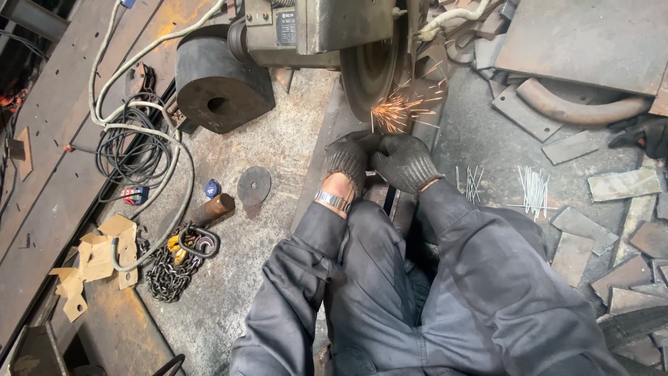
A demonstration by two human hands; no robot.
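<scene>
Both gloved hands, left hand (346, 159) and right hand (405, 163), clenched together around a small workpiece, hidden by the fingers, pressed against the grinding wheel (369, 73); sparks (400, 111) just above; steel rods (534, 188) on floor nearby.

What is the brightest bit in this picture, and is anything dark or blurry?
Head view: the orange sparks by the grinding wheel glow brightest, just above the gloved left hand and right hand; the far left edge sinks into shadow; edges look bent; the middle stays sharp.
</scene>
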